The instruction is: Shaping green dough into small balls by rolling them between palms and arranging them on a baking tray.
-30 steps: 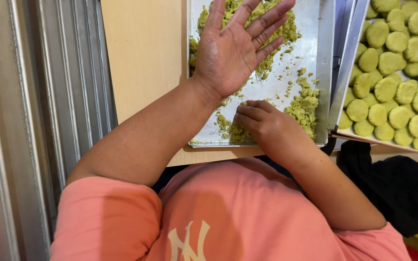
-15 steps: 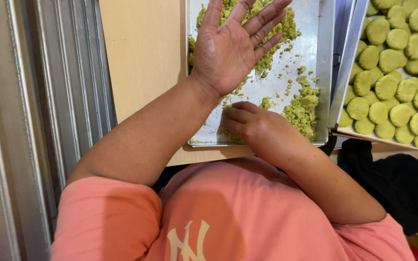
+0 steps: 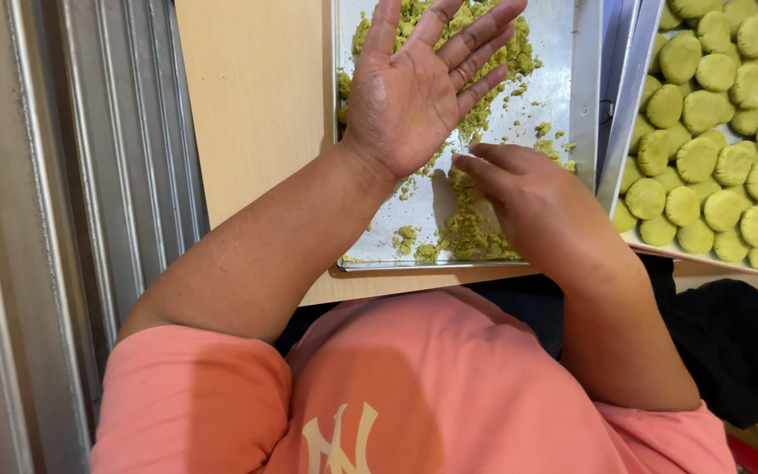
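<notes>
Right hand (image 3: 532, 197) on green crumbs (image 3: 471, 228)

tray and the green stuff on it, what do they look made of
Tray: thin metal, likely aluminium, by its dull silver sheen and folded rim. Green stuff: a moist, crumbly dough or paste; it lies in loose clumps. The right hand touches it.

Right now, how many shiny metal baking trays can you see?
2. One flat silver metal tray of crumbly green dough lies under both hands; another metal tray of round green dough discs sits right, partly out of frame.
</notes>
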